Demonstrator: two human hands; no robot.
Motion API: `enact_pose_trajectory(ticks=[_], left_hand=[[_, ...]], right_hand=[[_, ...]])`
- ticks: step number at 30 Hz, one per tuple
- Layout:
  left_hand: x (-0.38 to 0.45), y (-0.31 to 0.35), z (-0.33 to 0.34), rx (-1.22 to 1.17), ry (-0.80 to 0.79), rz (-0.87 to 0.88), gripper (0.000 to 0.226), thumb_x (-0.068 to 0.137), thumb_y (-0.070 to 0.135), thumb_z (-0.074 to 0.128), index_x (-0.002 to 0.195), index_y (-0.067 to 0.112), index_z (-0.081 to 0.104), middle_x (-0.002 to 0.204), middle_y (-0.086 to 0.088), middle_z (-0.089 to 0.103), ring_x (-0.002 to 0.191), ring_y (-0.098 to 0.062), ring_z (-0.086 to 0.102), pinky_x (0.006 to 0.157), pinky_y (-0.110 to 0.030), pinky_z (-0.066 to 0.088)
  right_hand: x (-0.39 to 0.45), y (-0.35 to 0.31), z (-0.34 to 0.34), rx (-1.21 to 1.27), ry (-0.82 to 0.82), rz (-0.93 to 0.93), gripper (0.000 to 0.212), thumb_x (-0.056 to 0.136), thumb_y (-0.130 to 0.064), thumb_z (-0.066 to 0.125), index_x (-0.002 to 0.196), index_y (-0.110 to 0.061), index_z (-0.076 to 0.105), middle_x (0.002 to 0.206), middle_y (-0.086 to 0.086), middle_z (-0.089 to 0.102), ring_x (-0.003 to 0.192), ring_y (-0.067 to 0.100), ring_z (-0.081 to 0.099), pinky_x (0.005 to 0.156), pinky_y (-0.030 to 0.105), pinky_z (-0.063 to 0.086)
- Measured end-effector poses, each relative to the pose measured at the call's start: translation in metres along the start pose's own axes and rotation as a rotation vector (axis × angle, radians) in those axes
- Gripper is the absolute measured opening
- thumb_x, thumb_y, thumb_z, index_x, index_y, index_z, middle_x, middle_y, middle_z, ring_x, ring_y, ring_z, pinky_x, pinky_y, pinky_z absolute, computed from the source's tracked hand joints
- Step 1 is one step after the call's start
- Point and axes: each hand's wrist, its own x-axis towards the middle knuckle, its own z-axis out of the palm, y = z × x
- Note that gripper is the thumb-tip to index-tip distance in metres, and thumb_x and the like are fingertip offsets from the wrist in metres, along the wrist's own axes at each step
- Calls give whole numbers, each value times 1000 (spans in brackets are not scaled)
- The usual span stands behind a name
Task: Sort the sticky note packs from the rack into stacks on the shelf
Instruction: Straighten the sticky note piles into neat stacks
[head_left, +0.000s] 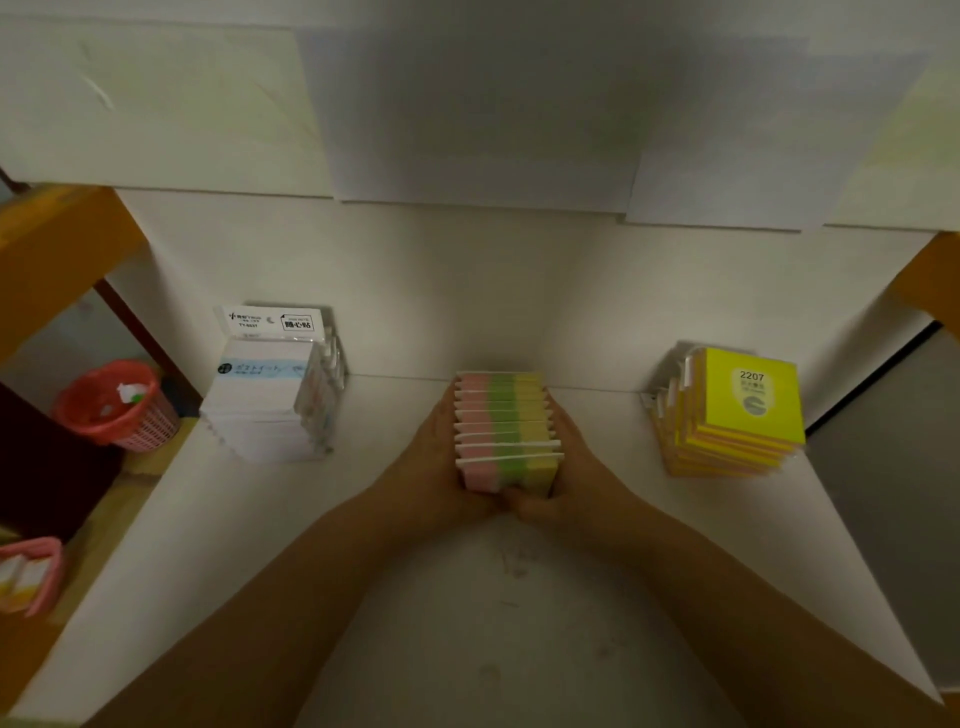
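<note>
A stack of pink-green-yellow striped sticky note packs (505, 428) stands in the middle of the white shelf (467, 597), near the back wall. My left hand (434, 457) presses its left side and my right hand (569, 462) presses its right side, thumbs meeting at the front. A stack of white packs with a blue band and a printed header card (270, 384) stands at the back left. At the back right rises a stack of bright yellow packs (732, 415), its top one marked 2207.
A red mesh basket (117, 405) sits below the shelf at left, and a pink basket with packs (28, 571) is at the far left edge. Wooden frame beams (57, 249) flank the shelf on both sides. White paper sheets hang on the wall above.
</note>
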Motion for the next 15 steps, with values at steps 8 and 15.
enact_pose_trajectory(ticks=[8, 15], left_hand=[[14, -5, 4, 175, 161, 375, 91, 66, 51, 73, 144, 23, 35, 136, -7, 46, 129, -9, 40, 109, -26, 36], [22, -1, -12, -48, 50, 137, 75, 63, 51, 84, 130, 37, 53, 128, 1, 56, 120, -18, 57, 98, -41, 52]], right_hand=[[4, 3, 3, -91, 29, -75, 95, 73, -40, 76, 151, -11, 29, 150, 11, 38, 145, 20, 34, 122, 36, 22], [12, -32, -13, 122, -1, 116, 46, 81, -4, 76, 118, -27, 61, 114, -13, 71, 110, 3, 65, 97, 29, 53]])
